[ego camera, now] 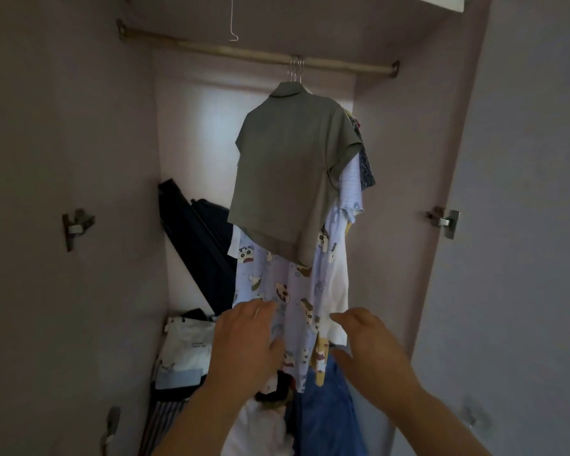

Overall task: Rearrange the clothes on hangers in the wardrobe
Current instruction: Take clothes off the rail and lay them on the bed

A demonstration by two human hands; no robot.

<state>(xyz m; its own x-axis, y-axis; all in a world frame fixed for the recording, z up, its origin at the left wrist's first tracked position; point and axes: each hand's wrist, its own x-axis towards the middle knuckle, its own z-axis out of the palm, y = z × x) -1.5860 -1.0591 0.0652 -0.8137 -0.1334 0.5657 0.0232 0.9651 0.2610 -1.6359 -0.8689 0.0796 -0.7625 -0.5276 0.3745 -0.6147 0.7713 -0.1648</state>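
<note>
Below the rail (257,55), grey shirt (293,179) vertical, collar up; both hands (244,343) (372,350) open, empty.

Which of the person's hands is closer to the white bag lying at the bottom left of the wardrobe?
Left. The left hand sits just right of the white bag; the right hand is farther right, beyond the cartoon-print garment.

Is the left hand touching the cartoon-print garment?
Cannot tell. In the head view the left hand overlaps the cartoon-print garment, fingers spread, but neither contact nor gap shows plainly.
</note>
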